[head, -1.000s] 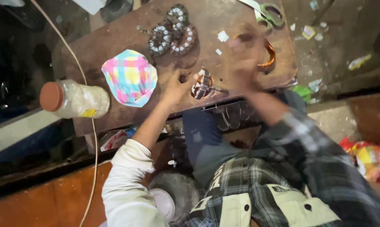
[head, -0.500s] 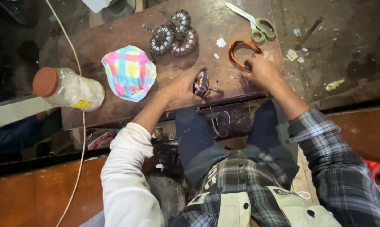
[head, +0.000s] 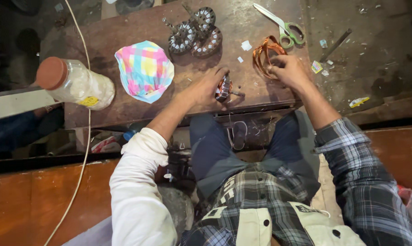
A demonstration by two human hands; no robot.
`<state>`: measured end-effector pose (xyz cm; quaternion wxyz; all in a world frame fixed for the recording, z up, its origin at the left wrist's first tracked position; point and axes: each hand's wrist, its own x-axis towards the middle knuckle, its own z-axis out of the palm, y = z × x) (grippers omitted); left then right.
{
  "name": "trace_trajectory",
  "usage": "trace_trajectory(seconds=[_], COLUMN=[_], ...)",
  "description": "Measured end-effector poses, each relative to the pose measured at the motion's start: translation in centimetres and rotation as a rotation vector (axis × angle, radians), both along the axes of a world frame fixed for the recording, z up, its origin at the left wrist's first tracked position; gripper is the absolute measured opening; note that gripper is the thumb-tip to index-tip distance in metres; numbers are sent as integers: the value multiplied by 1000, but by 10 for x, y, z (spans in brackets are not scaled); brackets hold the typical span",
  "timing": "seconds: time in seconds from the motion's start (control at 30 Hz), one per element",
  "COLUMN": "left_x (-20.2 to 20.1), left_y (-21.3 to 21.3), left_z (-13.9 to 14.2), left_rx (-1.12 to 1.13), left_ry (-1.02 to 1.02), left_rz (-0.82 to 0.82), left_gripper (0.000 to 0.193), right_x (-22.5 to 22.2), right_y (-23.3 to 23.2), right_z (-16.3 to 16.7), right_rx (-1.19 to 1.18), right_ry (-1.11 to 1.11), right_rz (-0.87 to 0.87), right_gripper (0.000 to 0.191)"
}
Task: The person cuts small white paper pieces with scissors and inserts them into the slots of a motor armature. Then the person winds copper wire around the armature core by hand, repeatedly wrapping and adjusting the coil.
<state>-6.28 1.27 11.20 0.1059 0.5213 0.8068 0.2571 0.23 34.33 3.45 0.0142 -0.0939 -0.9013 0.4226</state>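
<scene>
— Two hands on the worn brown wooden bench (head: pixel 124 27) now? Left hand (head: pixel 205 86)?
— Closed round small copper-wound stator core (head: pixel 223 88), near front edge.
— Right hand (head: pixel 289 70)?
— Moved back — now pinching loose orange copper wire coil (head: pixel 265 51), beside green-handled scissors (head: pixel 285 28).

Scissors (head: pixel 284 26) behind coil (head: pixel 266 52) — jar (head: pixel 73 83) perhaps leftmost

left hand (head: pixel 205 87) gripping wound stator (head: pixel 223 88), right hand (head: pixel 289 71) on copper coil (head: pixel 263 52)

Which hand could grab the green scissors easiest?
Probably the right hand: it rests on the copper wire coil, beside the scissors. The left hand holds a small wound core, farther away.
</scene>
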Motion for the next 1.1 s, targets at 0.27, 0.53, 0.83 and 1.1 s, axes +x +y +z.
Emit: trace_trajectory(seconds=[0.27,0.53,0.83,1.1], left_x=[-7,-4,156,231], left_y=[-6,-17,16,92], left_z=[-21,-27,-59,-96], left_rx=[-74,16,542,689], left_ry=[72,225,-55,-1224], left_rz=[-3,19,128,399], left_gripper=[119,121,36,28], right_x=[-1,42,129,183], right_y=[-7,3,9,-40], right_z=[29,75,93,63], right_rx=[-725,-866,-919,-1159], right_ry=[177,234,-13,-14], right_rz=[-267,-277,-352,-505], right_gripper=[28,20,18,21])
